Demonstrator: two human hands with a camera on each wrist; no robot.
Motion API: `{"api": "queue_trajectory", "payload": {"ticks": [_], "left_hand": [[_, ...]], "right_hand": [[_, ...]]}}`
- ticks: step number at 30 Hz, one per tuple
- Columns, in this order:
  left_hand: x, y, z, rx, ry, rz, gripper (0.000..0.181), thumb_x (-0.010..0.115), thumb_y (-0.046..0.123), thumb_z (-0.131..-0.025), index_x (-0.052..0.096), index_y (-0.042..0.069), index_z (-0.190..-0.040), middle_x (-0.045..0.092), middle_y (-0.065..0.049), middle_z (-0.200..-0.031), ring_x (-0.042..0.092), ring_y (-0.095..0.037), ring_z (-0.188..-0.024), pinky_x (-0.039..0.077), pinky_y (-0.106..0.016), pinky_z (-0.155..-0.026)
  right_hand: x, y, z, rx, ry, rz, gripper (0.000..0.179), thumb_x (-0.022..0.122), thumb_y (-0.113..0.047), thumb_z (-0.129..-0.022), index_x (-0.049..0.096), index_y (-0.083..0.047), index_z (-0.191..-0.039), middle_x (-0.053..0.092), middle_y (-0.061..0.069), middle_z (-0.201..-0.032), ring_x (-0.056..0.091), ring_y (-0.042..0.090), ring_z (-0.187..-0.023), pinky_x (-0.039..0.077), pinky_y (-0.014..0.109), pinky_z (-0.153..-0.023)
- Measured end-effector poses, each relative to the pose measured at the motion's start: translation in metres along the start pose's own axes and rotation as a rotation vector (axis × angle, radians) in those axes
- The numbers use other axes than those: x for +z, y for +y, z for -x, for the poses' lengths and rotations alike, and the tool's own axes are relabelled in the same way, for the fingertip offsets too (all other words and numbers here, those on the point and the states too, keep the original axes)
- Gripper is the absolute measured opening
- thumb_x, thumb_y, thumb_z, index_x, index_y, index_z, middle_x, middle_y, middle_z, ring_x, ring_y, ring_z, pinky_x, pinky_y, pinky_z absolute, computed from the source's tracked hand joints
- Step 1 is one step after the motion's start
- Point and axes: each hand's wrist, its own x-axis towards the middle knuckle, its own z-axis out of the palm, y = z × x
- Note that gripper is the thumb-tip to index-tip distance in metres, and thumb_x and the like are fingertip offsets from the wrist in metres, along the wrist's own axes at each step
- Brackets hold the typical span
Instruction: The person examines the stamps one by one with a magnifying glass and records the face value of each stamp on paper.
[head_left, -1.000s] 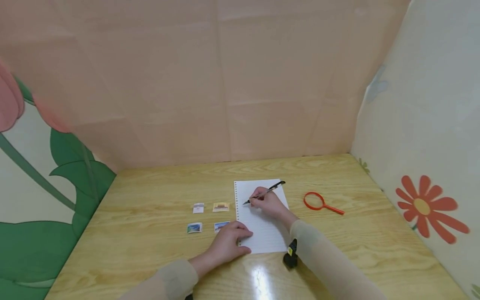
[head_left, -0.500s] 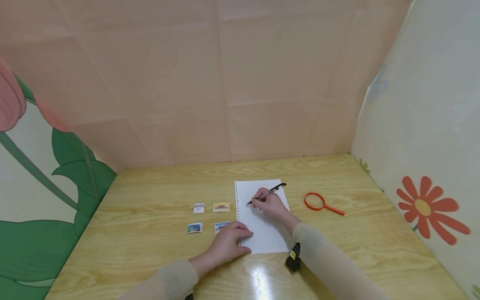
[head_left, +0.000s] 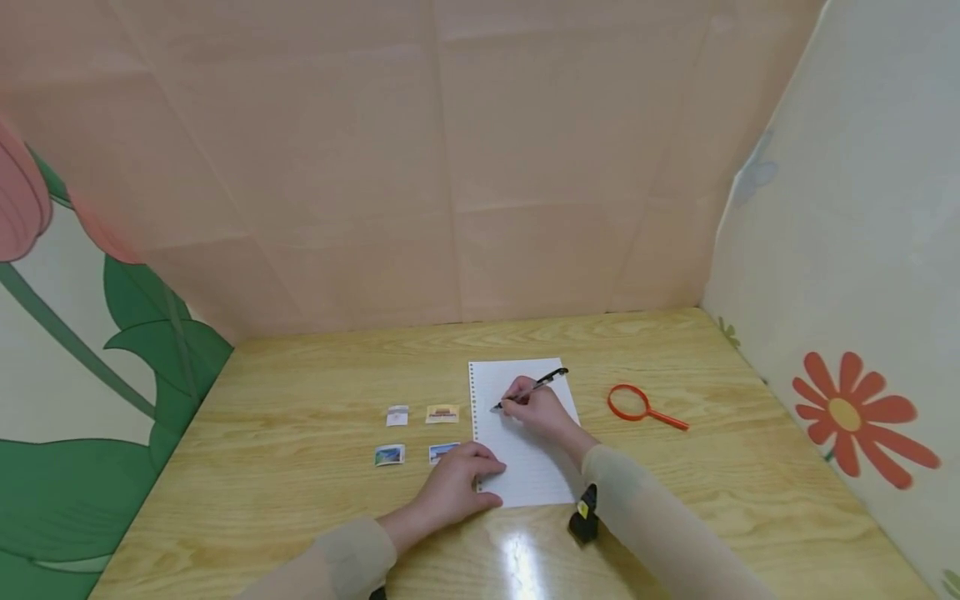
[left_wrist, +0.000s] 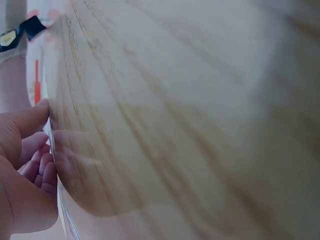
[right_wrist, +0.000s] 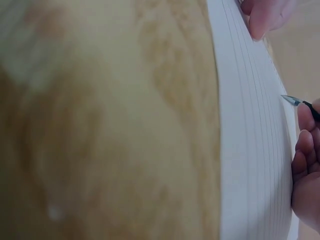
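Observation:
My right hand (head_left: 538, 412) pinches a black pen (head_left: 553, 377) over the upper left part of a lined sheet of paper (head_left: 532, 483) with punched holes along its left edge. In the right wrist view the metal tip of the pen (right_wrist: 291, 99) points at the lines, with the curled lower fingers (right_wrist: 302, 155) against the sheet. My left hand (head_left: 453, 483) rests at the lower left edge of the paper, thumb and fingers spread onto it. It partly covers a small picture card (head_left: 442, 453). The left wrist view shows this hand (left_wrist: 25, 170) low on the table.
Left of the paper lie more small picture cards: a yellow one (head_left: 442, 414), a pale one (head_left: 397, 416) and a blue-green one (head_left: 389, 455). A red magnifying glass (head_left: 648, 408) lies to the right on the wooden table (head_left: 300, 517). Walls (head_left: 375, 167) enclose the back and sides.
My right hand and the pen have shifted slightly right across the paper, then a touch back left. The left hand and the cards have stayed in place.

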Motion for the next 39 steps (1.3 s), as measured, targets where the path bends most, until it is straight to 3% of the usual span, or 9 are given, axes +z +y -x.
{"api": "queue_trajectory", "payload": {"ticks": [4,8,19,32,39], "left_hand": [[0.0001,-0.0004,0.0001,0.006,0.002,-0.005,0.043,0.086,0.024,-0.077,0.074,0.01,-0.116,0.064,0.003,-0.109,0.057,-0.013,-0.103,0.044,-0.03,-0.095],[0.0006,-0.0011,0.0004,0.009,-0.001,-0.013,0.043,0.086,0.025,-0.077,0.074,0.01,-0.116,0.064,0.002,-0.109,0.057,-0.013,-0.104,0.044,-0.029,-0.095],[0.0009,-0.0014,-0.0006,0.007,-0.017,-0.029,0.044,0.085,0.026,-0.078,0.074,0.011,-0.118,0.064,0.002,-0.11,0.057,-0.012,-0.105,0.044,-0.028,-0.096],[-0.0011,0.0002,-0.0007,0.002,-0.015,-0.025,0.044,0.085,0.025,-0.078,0.074,0.009,-0.117,0.064,0.002,-0.109,0.057,-0.012,-0.104,0.045,-0.028,-0.095],[-0.0018,0.0003,-0.0007,-0.008,-0.029,-0.008,0.044,0.085,0.025,-0.078,0.074,0.01,-0.118,0.063,0.003,-0.109,0.057,-0.012,-0.103,0.045,-0.028,-0.093]], "right_hand": [[-0.001,-0.0002,-0.0001,0.018,0.002,-0.026,0.004,0.067,-0.006,-0.085,0.064,-0.006,-0.085,0.066,-0.003,-0.072,0.054,0.011,-0.063,0.041,0.021,-0.056],[-0.0015,-0.0002,-0.0006,0.061,0.055,-0.056,0.004,0.067,-0.006,-0.086,0.064,-0.004,-0.088,0.067,-0.001,-0.072,0.055,0.012,-0.062,0.041,0.021,-0.055],[0.0063,-0.0021,-0.0036,0.058,0.178,0.005,0.007,0.07,-0.008,-0.083,0.064,-0.008,-0.087,0.064,-0.004,-0.071,0.051,0.009,-0.061,0.039,0.02,-0.055],[0.0054,-0.0042,-0.0018,0.045,0.192,0.103,0.007,0.067,-0.008,-0.081,0.063,-0.007,-0.087,0.06,-0.004,-0.071,0.05,0.009,-0.063,0.038,0.02,-0.057],[0.003,-0.0067,0.0057,0.078,0.139,0.077,0.007,0.068,-0.005,-0.082,0.062,-0.008,-0.086,0.06,-0.003,-0.07,0.05,0.01,-0.061,0.038,0.021,-0.054]]}}
